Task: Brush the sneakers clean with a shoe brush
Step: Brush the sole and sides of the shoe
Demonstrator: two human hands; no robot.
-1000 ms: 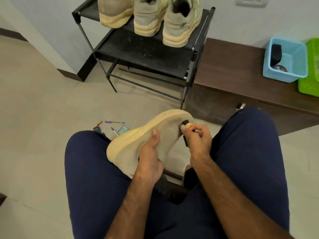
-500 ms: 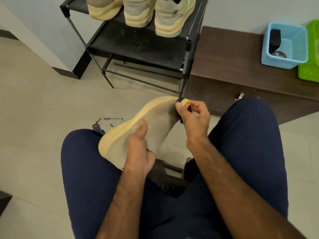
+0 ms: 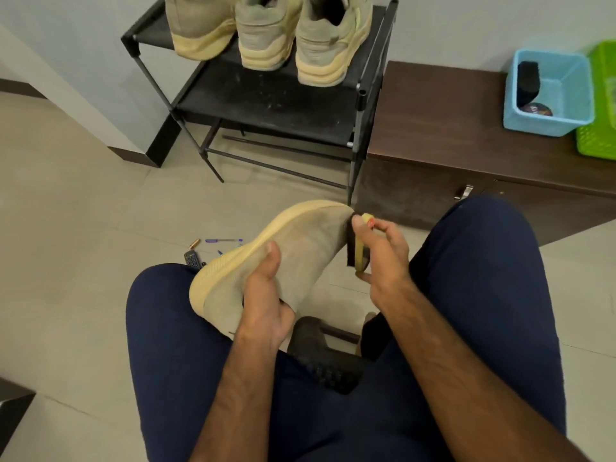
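Left hand [image 3: 263,305] curled round the sneaker [image 3: 300,248], held over the left thigh; right hand [image 3: 383,258] pinches the brush [image 3: 358,251], bristles against the sneaker's far end. Beyond: three sneakers [image 3: 266,35] on a black rack [image 3: 266,98], with a brown cabinet [image 3: 443,121] beside it carrying a blue basket [image 3: 566,105] and a green basket [image 3: 600,128]. Pens [image 3: 223,240] and a remote [image 3: 191,260] lie on the floor past the left knee.

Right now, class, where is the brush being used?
In the head view, just right of centre: the brush is gripped in the right hand, bristles against the far end of the sneaker that the left hand holds above the lap.
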